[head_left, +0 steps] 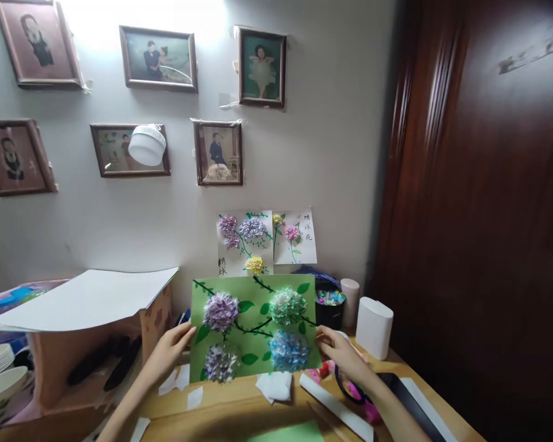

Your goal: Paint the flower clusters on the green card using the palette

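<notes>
A green sheet of paper with raised paper flowers (253,307) is held up above the desk, facing me. Its puffy blooms are purple, green-white, blue and greyish purple, with dark stems and green leaves. My left hand (180,336) pinches the left edge, thumb in front. At the right edge, my right hand (332,345) grips the sheet in the same way. Fingers behind the paper are hidden. Two similar white flower pictures, one with purple and yellow blooms (246,242) and one with a pink bloom (299,236), hang on the wall behind.
On the wooden desk (221,423) lie paper scraps (194,398), a white strip (336,406), a dark tablet-like slab (410,402) and green paper (288,433). A black pen holder (328,314) and white container (374,327) stand behind. White sheets (87,298) top a pink box at left.
</notes>
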Demonstrator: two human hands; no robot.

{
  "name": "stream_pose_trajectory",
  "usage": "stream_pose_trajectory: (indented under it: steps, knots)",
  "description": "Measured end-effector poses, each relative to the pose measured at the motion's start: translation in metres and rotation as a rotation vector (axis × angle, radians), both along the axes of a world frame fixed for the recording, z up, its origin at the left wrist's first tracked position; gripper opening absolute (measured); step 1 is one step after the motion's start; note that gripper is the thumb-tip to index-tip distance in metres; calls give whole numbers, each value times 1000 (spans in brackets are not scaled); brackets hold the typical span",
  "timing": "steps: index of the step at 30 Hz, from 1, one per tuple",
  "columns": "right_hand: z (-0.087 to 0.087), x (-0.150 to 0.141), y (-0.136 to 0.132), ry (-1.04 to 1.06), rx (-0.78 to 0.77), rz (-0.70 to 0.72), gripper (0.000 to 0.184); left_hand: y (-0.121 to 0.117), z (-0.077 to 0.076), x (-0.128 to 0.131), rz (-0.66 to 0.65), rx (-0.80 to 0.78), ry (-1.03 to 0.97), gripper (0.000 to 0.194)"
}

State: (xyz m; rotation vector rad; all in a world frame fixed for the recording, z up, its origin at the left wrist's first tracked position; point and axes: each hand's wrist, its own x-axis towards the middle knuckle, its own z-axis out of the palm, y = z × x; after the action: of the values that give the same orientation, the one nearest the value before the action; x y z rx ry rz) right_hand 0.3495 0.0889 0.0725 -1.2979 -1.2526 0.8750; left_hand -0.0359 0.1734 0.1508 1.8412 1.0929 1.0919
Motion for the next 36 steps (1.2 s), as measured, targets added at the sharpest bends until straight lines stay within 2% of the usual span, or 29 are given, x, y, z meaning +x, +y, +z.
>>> stream_pose_trajectory:
  steps: [3, 5, 7, 9, 11, 14, 17, 19, 23, 27, 32, 36]
  knots:
    - [-11, 3, 11, -7, -15, 70, 16, -29, -6, -4, 112, -92, 15, 44]
    - [-9, 6, 19, -4, -23, 115, 20, -45, 0, -3, 177, -84, 5, 43]
    - [3, 10, 27, -2, -12, 153, 25, -54, 16, 2, 237, -28, 10, 43]
    - [23, 17, 38, -7, 22, 168, 29, -52, 39, 8, 265, 42, 22, 45]
    - [46, 24, 51, -23, 62, 163, 30, -41, 64, 15, 263, 93, 45, 46]
    - [81, 35, 74, -86, 99, 123, 25, -8, 97, 25, 284, 107, 77, 44]
    - [108, 41, 100, -201, 83, 57, 23, 30, 119, 37, 321, 76, 175, 30]
    - [123, 44, 116, -291, 54, 3, 25, 52, 129, 47, 354, 60, 246, 31]
    - [145, 48, 144, -454, 10, -108, 29, 85, 142, 65, 405, 66, 327, 33]
    - [160, 50, 167, -559, -17, -189, 32, 110, 151, 78, 397, 76, 336, 35]
    - [167, 51, 188, -606, -7, -255, 31, 136, 159, 86, 343, 100, 311, 34]
    - [167, 50, 196, -581, 18, -309, 30, 151, 159, 91, 316, 106, 311, 35]
